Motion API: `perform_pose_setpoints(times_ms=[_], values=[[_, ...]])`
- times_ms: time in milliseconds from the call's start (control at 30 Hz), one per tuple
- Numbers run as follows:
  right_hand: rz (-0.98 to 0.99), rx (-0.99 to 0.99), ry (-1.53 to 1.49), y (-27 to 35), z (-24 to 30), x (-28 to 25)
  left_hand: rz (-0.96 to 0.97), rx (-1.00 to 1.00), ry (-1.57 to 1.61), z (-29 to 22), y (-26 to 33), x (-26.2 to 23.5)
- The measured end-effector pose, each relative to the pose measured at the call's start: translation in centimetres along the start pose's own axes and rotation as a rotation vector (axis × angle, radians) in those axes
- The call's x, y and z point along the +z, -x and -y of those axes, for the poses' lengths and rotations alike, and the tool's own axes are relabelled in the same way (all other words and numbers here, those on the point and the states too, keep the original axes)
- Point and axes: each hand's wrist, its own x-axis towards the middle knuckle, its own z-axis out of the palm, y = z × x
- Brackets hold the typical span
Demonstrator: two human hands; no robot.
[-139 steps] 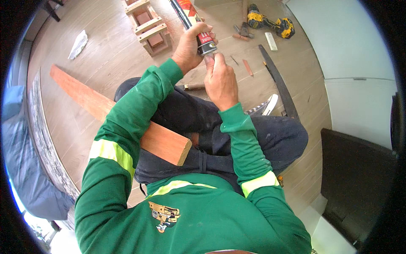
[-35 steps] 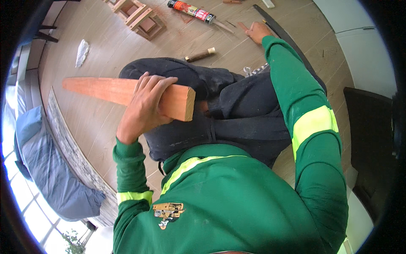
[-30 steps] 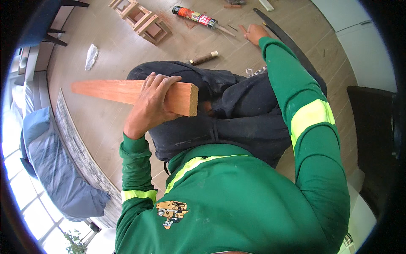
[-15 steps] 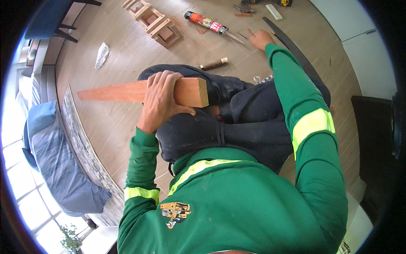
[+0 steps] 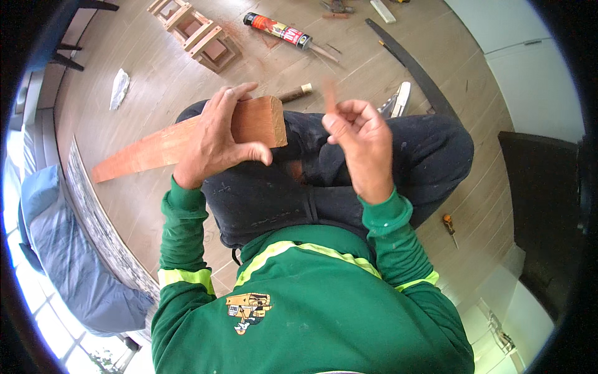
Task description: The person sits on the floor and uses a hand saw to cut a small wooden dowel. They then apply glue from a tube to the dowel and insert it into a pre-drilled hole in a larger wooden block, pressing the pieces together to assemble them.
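A long reddish wooden board (image 5: 258, 121) lies across my lap, its squared end toward the middle and its far end reaching left. My left hand (image 5: 215, 134) grips it near that end, fingers over the top and thumb along the near side. My right hand (image 5: 367, 146) is raised right of the board end, apart from it, with fingers curled toward the thumb. A thin reddish strip, smeared by motion, rises at its fingertips; I cannot tell whether it is a held piece or the forefinger.
Ahead on the floor lie a slatted wooden frame (image 5: 196, 37), an adhesive cartridge (image 5: 277, 30), a short dark stick with a pale end (image 5: 296, 93), a long dark blade (image 5: 414, 71) and a pencil (image 5: 391, 51). A screwdriver (image 5: 448, 225) lies at right, crumpled white plastic (image 5: 119, 88) at left.
My right hand has come back from the floor near the cartridge nozzle to beside the board end. The board has tilted a little, and my left thumb is stretched further out.
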Motion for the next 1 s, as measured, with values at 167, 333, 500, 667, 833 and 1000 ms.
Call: perform_pose_setpoints(times_ms=[167, 333, 500, 667, 833, 1000], values=[[0.055, 0.019, -0.02, 1.1, -1.8, 1.1, -0.252, 0.037, -0.176, -3.7, -1.0, 0.5], [0.096, 0.058, 0.032, 1.6, -2.2, 1.5, -0.268, -0.03, -0.174, -5.6, -1.6, 0.1], [0.126, 0.006, 0.117, 2.1, -3.2, 1.1, -0.256, -0.09, -0.189, -4.8, -1.4, 0.3], [0.168, 0.057, 0.004, 2.4, -3.6, 1.3, -0.192, -0.123, -0.215, -5.4, -1.3, 0.7], [0.183, 0.239, -0.187, 1.9, -4.0, 1.6, -0.186, -0.181, -0.212, -4.1, -1.3, 1.2], [0.201, 0.335, -0.142, 1.3, -3.2, 1.3, -0.096, -0.249, -0.144, -2.6, -1.4, 1.1]])
